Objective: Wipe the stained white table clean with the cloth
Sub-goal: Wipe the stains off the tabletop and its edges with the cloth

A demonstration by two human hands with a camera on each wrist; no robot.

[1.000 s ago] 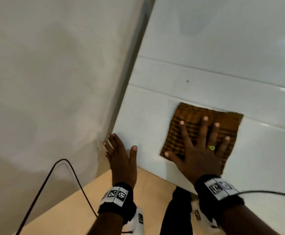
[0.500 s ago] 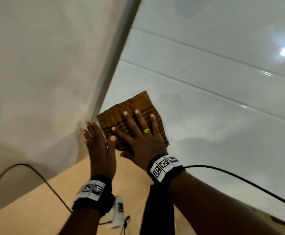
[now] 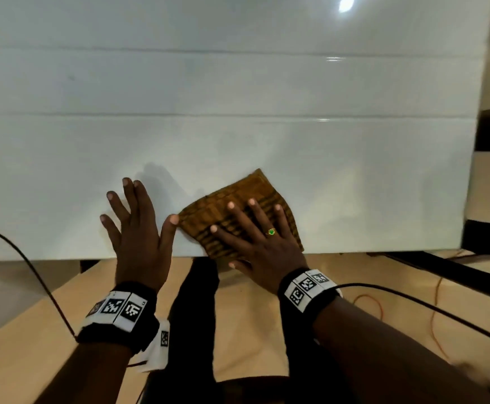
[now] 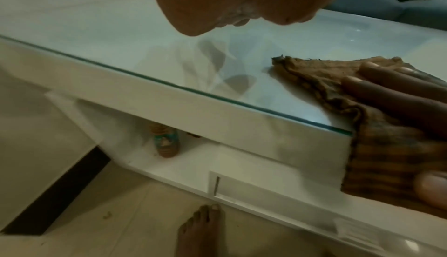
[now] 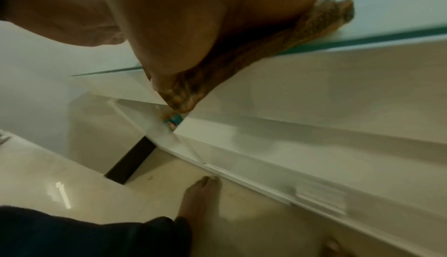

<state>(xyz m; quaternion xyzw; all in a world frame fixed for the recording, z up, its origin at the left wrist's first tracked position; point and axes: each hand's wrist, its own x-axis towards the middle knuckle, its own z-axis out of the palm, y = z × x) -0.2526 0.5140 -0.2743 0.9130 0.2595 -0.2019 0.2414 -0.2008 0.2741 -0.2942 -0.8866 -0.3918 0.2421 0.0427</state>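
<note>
Both hands are laid flat: the right hand [image 3: 262, 243] is spread and pressed on the cloth [image 3: 238, 211] at the table's [image 3: 267, 141] near edge, lower centre of the head view, while the left hand [image 3: 137, 231] is spread just beside it. The woven, brown-striped cloth overhangs the glossy glass-topped edge, so even palm pressure is judged best, with the overhang drawn back onto the smooth white surface.

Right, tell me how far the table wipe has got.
Done: the white table top shows no obvious stains from the head view, though glare hides detail. In hand: the right hand presses the brown cloth flat at the near edge, partly overhanging it; the left hand rests open beside it. Left: cannot confirm; the far strips may need passes.
</note>
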